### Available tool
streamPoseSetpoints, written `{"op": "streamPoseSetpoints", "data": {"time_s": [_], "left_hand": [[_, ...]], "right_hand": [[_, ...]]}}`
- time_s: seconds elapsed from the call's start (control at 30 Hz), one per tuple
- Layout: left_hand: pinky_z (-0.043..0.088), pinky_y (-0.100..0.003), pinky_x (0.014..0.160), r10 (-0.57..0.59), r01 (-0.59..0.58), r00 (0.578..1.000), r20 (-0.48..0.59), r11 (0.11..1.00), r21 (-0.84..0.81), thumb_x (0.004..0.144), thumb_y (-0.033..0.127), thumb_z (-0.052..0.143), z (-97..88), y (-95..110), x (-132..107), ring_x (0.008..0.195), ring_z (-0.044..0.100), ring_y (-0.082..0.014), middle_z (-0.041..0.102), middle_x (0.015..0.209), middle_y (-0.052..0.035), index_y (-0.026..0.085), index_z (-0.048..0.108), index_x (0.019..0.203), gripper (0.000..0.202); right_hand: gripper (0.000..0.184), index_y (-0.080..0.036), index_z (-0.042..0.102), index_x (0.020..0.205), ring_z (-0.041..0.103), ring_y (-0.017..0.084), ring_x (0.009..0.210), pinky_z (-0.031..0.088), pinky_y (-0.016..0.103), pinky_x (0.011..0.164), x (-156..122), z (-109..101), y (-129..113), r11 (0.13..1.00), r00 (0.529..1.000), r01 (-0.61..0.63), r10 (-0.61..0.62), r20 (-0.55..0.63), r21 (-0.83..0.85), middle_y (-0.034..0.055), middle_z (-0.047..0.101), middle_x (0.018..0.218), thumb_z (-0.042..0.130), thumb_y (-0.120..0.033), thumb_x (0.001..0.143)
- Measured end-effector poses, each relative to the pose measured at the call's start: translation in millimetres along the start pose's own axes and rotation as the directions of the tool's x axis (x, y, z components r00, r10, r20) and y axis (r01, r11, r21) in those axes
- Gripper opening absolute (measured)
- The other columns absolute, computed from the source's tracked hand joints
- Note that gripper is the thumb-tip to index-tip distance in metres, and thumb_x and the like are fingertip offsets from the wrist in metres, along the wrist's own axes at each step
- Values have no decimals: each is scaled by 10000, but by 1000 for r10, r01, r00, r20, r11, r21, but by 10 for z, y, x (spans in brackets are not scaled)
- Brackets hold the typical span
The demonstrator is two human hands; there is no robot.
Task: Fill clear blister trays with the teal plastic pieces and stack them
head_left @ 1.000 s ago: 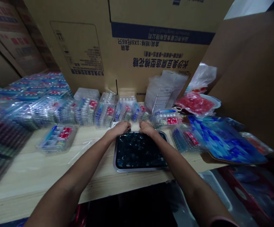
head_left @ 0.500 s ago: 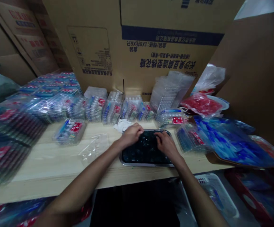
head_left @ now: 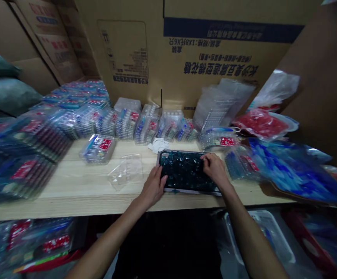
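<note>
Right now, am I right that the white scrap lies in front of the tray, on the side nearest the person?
Not quite: the head view shows the white scrap beyond the far left corner of the tray, not on its near side.

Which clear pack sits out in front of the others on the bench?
The red-labelled one, left of the metal tray, lying forward of the rows behind it.

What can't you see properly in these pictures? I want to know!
From the head camera:
The dark pieces in the tray: too small and dim to tell what they are.
The tray's right edge: hidden by the right hand.
The plastic packs: insides blurred by shiny plastic.
The big cardboard box: top cut off by the picture's edge.
</note>
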State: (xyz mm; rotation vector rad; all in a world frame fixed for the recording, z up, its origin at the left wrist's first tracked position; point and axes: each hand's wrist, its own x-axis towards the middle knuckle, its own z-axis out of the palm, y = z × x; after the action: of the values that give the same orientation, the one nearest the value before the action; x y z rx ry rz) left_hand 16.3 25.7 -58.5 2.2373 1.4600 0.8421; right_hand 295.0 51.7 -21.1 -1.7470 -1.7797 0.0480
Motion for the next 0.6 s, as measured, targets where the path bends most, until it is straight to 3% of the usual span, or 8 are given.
{"op": "streamPoseSetpoints", "data": {"time_s": [0.13,0.23,0.33,0.43,0.47,0.53,0.6], "left_hand": [[323,-566,1156,-57,55,997,-57,998,-32,981,401,373,169,29,-246,1456,284,-324,342,1552,-182,171,283,1494,569],[357,-532,1142,-46,49,981,-187,999,14,977,341,387,-14,62,-292,1424,347,-302,387,1519,-174,186,365,1444,493],[386,-527,1096,18,30,960,-280,986,165,952,276,432,-403,7,-326,1347,433,-306,524,1389,-151,206,532,1289,357],[394,-586,1023,-19,119,965,-262,922,370,905,308,524,-734,-172,-334,1289,453,-375,545,1359,-165,199,566,1251,366],[404,-593,999,-46,142,972,-231,898,417,889,325,546,-803,-255,-322,1273,459,-393,547,1356,-176,188,570,1248,385],[437,-565,966,-87,140,987,-134,875,463,889,308,532,-885,-434,-283,1221,505,-383,582,1312,-180,175,594,1205,349],[468,-510,941,-97,110,994,-53,873,475,908,250,470,-924,-593,-240,1152,563,-343,631,1240,-163,180,628,1119,273]], "right_hand": [[309,-177,683,968,615,216,800,444,305,765,102,-28,-86,988,990,-136,138,-22,72,82,706,891,389,-190,875],[329,-173,686,1005,608,224,790,446,314,750,114,-66,-98,977,980,-196,199,-20,80,81,702,869,377,-212,897],[308,-168,679,1024,572,258,988,423,381,908,-26,-133,-206,998,997,-51,52,-57,23,123,662,1049,395,-198,907],[330,-169,638,1134,511,264,1081,409,390,940,-367,-186,-529,987,987,159,-159,-12,15,148,570,1177,423,-126,888],[375,-170,620,1167,516,249,1058,421,367,914,-512,-189,-665,966,962,251,-256,91,60,144,566,1161,424,-74,862],[473,-174,586,1214,527,237,988,430,347,859,-802,-158,-912,913,850,392,-406,337,112,130,577,1113,436,-2,799],[495,-166,580,1189,527,240,926,427,357,824,-1039,-80,-1070,896,765,437,-418,490,82,127,585,1082,452,28,753]]}}
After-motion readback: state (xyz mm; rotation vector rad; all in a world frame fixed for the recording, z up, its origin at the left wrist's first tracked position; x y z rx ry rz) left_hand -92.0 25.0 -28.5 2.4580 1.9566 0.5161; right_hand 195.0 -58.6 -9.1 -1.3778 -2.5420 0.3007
